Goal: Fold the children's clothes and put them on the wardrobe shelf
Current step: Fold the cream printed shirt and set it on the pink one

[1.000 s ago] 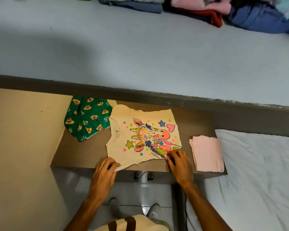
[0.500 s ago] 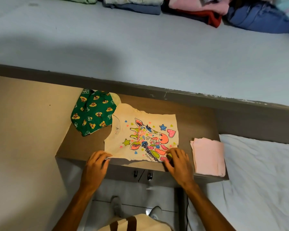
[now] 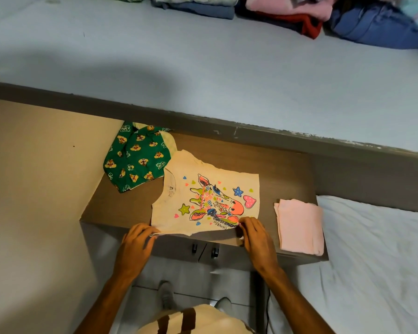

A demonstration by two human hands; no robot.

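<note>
A cream children's T-shirt (image 3: 210,189) with a bright giraffe print lies flat on the brown cabinet top (image 3: 282,169), neck to the left. My left hand (image 3: 136,247) pinches its near left corner at the cabinet's front edge. My right hand (image 3: 256,237) pinches the near right hem. A green garment (image 3: 136,157) printed with cartoon chipmunks lies crumpled at the back left, touching the shirt. A folded pink cloth (image 3: 299,225) rests to the right of the shirt, apart from it.
A wide grey shelf (image 3: 203,63) runs above the cabinet, with stacked folded clothes (image 3: 287,13) along its far edge. A beige panel (image 3: 39,189) stands to the left. A white bed sheet (image 3: 377,261) lies to the right. Cabinet door handles (image 3: 204,249) sit below the front edge.
Both hands have slid back toward the cabinet's front edge and now pinch the shirt's near edge, which has lifted slightly. The camera view has shifted.
</note>
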